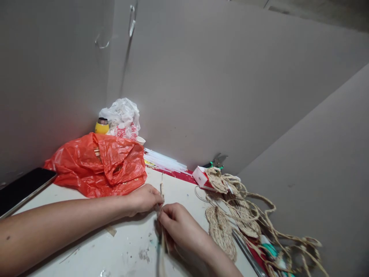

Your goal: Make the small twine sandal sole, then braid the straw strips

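Over the white tabletop (132,238), my left hand (145,198) and my right hand (181,227) meet fingertip to fingertip, both closed in a pinch. Between them runs a thin beige cord (162,188), whose short upper end sticks up past my left fingers with a fine wisp at its tip. Below the right hand, blurred strands trail toward the bottom edge. The exact pinch point is partly hidden by my fingers. Right of my right hand lies a flat oval of coiled, braided cord (220,231).
An orange plastic bag (123,161) sits behind my left arm, near a phone (29,188), a yellow jar (102,126) and a white bag (122,115). White sticks (165,159) line the wall. Pliers (217,161), a red-and-white box (200,177) and tangled cord (268,215) are at right.
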### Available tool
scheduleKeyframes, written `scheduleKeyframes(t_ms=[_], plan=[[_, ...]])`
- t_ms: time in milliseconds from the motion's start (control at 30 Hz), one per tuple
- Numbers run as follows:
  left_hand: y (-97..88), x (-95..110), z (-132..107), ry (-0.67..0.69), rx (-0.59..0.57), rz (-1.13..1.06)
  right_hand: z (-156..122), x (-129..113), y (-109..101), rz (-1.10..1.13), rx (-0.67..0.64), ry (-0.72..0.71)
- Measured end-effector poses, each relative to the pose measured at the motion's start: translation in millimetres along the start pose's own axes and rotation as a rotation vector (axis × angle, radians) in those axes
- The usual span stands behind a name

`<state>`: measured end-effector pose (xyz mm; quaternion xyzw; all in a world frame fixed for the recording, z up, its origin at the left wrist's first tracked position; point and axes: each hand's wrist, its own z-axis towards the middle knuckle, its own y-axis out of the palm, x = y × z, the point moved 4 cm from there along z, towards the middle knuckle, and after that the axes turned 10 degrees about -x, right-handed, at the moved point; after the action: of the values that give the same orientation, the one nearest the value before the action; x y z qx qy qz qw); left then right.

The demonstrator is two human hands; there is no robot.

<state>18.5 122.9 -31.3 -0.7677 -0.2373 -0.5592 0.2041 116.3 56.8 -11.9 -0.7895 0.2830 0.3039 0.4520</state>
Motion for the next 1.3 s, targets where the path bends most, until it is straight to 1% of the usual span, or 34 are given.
scheduleKeyframes(t_ms=[67,133,200,233,267,367,400,433,467,567,633,767,867,967,1067,1167,1300], plan=[[1.1,-0.9,0.7,0.011,-0.029,-0.079,-3.1,-0.2,6.3,-0.033,-0.006,-0.012],[0.4,0.2,0.1,0.025,-0.028,-0.101,-8.1,-2.7,9.1,-0.029,-0.091,-0.045],[-0.5,3.0,-1.6,0.027,-0.031,-0.116,-12.5,-5.5,4.6,0.031,-0.183,-0.065],[-0.5,4.9,-2.6,0.030,-0.048,-0.135,-13.4,-6.6,-2.2,0.069,-0.175,-0.074],[-0.4,6.9,-3.6,0.034,-0.071,-0.160,-13.2,-7.2,-11.9,0.108,-0.112,-0.088],[0.1,10.8,-5.3,0.031,-0.139,-0.226,-9.6,-5.1,-45.8,0.177,0.281,-0.164],[0.2,11.1,-5.3,0.026,-0.158,-0.240,-6.8,-2.7,-50.9,0.205,0.345,-0.178],[0.3,11.0,-5.1,0.027,-0.172,-0.249,-2.4,1.0,-51.4,0.262,0.340,-0.171],[0.4,10.9,-4.8,0.034,-0.187,-0.252,3.0,4.9,-47.8,0.333,0.279,-0.155],[0.9,10.0,-3.8,0.062,-0.216,-0.238,17.0,13.9,-27.6,0.503,0.014,-0.112],[0.4,9.0,-3.5,0.058,-0.204,-0.220,21.7,16.8,-19.9,0.531,-0.069,-0.119],[-0.4,7.3,-2.7,0.037,-0.176,-0.186,24.3,20.5,-18.8,0.583,-0.109,-0.101],[-0.4,7.5,-1.7,0.065,-0.173,-0.147,24.2,20.6,-18.7,0.649,-0.120,-0.091],[-0.4,7.7,-1.8,0.080,-0.155,-0.088,24.5,20.4,-15.2,0.689,-0.173,-0.071],[-0.7,7.1,-2.9,0.071,-0.127,-0.087,25.4,22.5,-15.2,0.635,-0.170,-0.043],[-0.1,5.2,-2.3,0.055,-0.143,-0.083,27.0,25.5,-18.5,0.549,-0.142,-0.032],[0.0,2.8,-0.5,0.052,-0.131,-0.031,29.1,29.2,-19.3,0.507,-0.159,-0.024]])
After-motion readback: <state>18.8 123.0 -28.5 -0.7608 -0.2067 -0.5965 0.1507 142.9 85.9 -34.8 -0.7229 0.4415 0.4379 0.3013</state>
